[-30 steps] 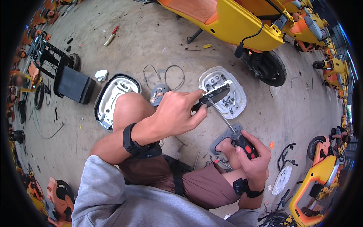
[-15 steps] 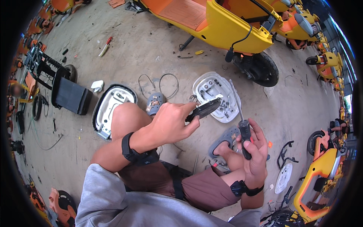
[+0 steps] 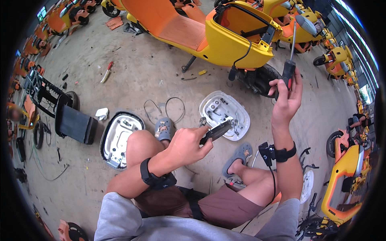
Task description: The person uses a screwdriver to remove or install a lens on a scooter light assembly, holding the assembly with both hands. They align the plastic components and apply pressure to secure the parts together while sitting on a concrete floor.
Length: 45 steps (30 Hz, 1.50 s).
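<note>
My left hand (image 3: 187,145) grips a dark flat part (image 3: 216,131) and holds it out above my left knee. My right hand (image 3: 286,97) is raised high and holds a screwdriver (image 3: 290,60) by its black and red handle, shaft pointing up. Below them on the concrete lie two white oval covers, one (image 3: 226,114) just beyond the dark part and one (image 3: 119,134) left of my knee. My feet wear grey clogs (image 3: 164,129).
A yellow and orange scooter (image 3: 209,34) stands just ahead, more scooters at the right and far left. A black box with a frame (image 3: 74,124) sits at left. A loose wire (image 3: 169,106), a red screwdriver (image 3: 106,71) and small scraps lie on the floor.
My right hand rose from beside my right knee to well above it, carrying the screwdriver upright. My left hand kept hold of the dark part and stayed above my knee.
</note>
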Tool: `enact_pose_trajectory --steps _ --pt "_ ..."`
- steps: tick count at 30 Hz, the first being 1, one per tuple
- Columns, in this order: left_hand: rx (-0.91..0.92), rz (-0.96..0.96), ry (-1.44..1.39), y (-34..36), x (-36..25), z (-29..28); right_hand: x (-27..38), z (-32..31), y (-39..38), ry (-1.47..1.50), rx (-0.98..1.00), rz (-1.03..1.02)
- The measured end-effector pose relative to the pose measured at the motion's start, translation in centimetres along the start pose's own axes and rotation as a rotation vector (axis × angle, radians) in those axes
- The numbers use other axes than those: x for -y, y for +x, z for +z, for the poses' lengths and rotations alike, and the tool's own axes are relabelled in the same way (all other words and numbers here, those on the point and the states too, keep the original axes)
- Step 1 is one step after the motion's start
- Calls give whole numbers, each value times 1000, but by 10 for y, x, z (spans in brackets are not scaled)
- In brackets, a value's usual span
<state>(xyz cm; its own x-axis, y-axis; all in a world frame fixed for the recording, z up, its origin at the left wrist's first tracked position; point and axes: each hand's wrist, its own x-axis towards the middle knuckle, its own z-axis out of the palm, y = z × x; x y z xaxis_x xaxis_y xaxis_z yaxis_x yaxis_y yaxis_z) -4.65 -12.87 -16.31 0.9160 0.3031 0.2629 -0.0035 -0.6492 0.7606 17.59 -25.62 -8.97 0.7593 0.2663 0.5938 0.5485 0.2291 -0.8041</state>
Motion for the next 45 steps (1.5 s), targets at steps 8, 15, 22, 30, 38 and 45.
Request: enact_pose_trajectory --steps 8,15,22,30,38,45 --pt "25 9 20 -2 7 0 -101 -11 20 -517 9 366" --pt "6 28 -12 -3 4 4 -99 -11 8 -479 128 485" --pt "-77 5 -79 -1 2 1 -16 -20 -35 -3 -27 514" --pt "-252 -18 -128 -6 5 -10 42 -78 -128 179 61 314" --pt "-227 20 -133 0 9 0 38 -93 -142 63 169 257" --pt "-172 -6 -119 4 2 0 43 -97 -142 -27 145 266"
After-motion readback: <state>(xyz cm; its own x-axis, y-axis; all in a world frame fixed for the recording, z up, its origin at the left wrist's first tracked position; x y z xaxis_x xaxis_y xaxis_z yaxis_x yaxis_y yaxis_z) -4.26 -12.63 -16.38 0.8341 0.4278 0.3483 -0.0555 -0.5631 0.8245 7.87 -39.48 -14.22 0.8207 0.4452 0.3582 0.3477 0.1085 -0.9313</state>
